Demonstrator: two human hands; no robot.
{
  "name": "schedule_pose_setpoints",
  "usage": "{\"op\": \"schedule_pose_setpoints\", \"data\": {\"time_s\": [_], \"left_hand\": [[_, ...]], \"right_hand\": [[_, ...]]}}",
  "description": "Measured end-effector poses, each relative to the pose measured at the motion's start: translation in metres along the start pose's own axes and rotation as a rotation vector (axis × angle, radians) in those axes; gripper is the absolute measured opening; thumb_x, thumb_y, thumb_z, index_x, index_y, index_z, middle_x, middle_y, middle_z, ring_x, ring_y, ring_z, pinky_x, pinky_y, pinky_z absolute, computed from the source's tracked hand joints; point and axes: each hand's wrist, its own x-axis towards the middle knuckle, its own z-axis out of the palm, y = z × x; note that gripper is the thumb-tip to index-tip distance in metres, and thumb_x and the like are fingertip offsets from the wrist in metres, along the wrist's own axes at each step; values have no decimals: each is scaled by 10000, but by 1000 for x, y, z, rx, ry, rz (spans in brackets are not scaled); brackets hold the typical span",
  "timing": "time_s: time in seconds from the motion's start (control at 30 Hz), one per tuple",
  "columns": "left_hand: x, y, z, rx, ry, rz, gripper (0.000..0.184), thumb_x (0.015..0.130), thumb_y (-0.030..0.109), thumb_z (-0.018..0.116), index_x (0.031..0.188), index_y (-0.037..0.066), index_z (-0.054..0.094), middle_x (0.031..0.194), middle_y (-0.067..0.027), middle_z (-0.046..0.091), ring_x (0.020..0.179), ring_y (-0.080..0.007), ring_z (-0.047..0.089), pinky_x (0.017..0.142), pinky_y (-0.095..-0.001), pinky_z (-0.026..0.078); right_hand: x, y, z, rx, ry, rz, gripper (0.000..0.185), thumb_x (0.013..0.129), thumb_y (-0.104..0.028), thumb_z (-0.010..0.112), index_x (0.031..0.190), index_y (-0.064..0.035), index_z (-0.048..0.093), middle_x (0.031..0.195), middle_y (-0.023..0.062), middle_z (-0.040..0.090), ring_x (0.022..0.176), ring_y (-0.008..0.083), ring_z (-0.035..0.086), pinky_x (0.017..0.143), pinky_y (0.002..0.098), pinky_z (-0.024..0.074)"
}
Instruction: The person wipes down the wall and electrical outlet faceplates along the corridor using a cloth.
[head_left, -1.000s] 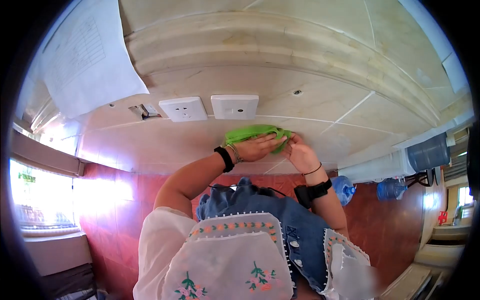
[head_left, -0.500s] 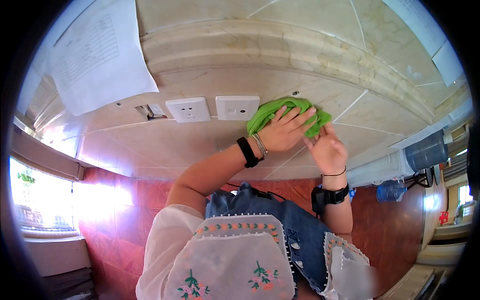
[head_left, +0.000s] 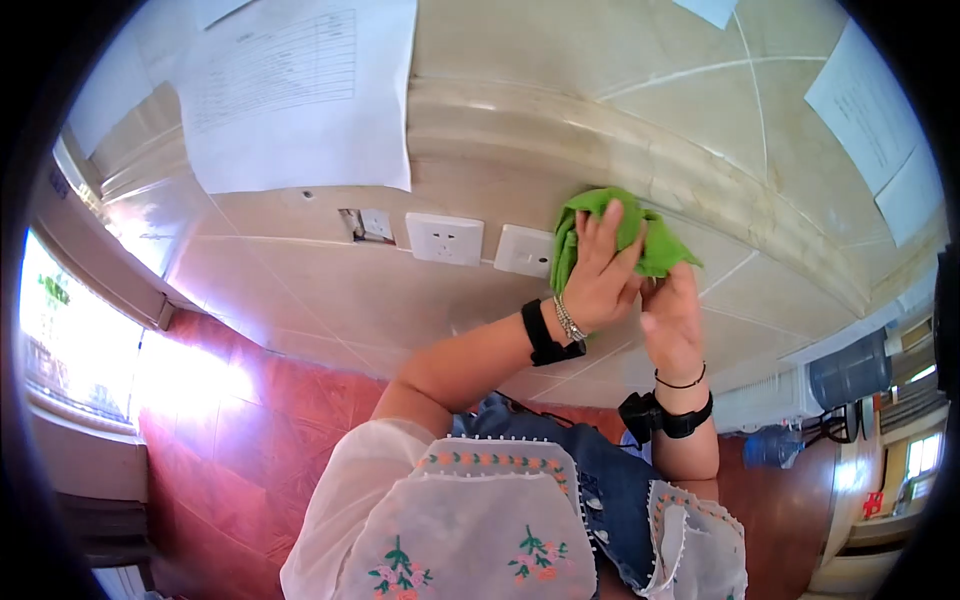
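A crumpled green cloth [head_left: 660, 248] lies against the tiled wall [head_left: 370, 290], just right of a white wall plate [head_left: 522, 251]. My left hand [head_left: 600, 275] presses on the cloth, its fingers spread over it and pointing up. Beside it, my right hand [head_left: 672, 318] touches the cloth's lower right edge with its fingertips, palm partly turned to the camera. A white socket [head_left: 444, 239] sits left of the plate, and an uncovered wall opening [head_left: 365, 225] lies farther left.
A printed sheet [head_left: 300, 100] hangs at the upper left, another paper [head_left: 865, 105] at the upper right. Large water bottles [head_left: 850, 368] stand at the right. A bright window [head_left: 75, 330] is at the left, above a reddish floor [head_left: 250, 440].
Both hands and the green cloth have moved up and right along the wall, from below the white plate to its right side. The camera view has also shifted and tilted.
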Motion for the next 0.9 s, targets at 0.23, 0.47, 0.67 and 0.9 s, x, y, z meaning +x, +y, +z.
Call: {"op": "schedule_pose_setpoints", "data": {"time_s": [0.23, 0.47, 0.67, 0.9], "left_hand": [[13, -31, -47, 149, 116, -97, 551, 833, 98, 514, 1349, -12, 353, 1461, -270, 99, 1353, -416, 143, 1070, -524, 138], [25, -27, -65, 382, 197, -39, 450, 878, 149, 515, 1280, -24, 415, 1414, -281, 215, 1320, -435, 224, 1039, -529, 240], [2, -25, -27, 345, 128, -100, 454, 852, 153, 522, 1270, 2, 429, 1430, -290, 180, 1314, -475, 191, 1040, -568, 185], [-16, 14, 39, 450, -218, -136, 602, 778, 275, 577, 1307, 38, 416, 1466, -250, 112, 1218, -479, 260, 976, -667, 119]], "right_hand": [[50, 11, 43, -648, -268, -180, 596, 778, -167, 618, 1290, 1, 363, 1229, 205, 441, 1161, 353, 403, 998, 394, 309], [56, 35, 59, -604, -190, -328, 576, 773, -176, 609, 1276, -22, 375, 1212, 182, 432, 1120, 334, 426, 971, 388, 330], [37, 30, 25, -631, -71, -266, 570, 785, -151, 614, 1278, -17, 361, 1196, 164, 440, 1087, 285, 451, 938, 360, 360], [-12, 35, -43, -214, 246, 89, 547, 810, -53, 600, 1291, 0, 346, 1224, 125, 448, 1124, 205, 447, 905, 319, 399]]}}
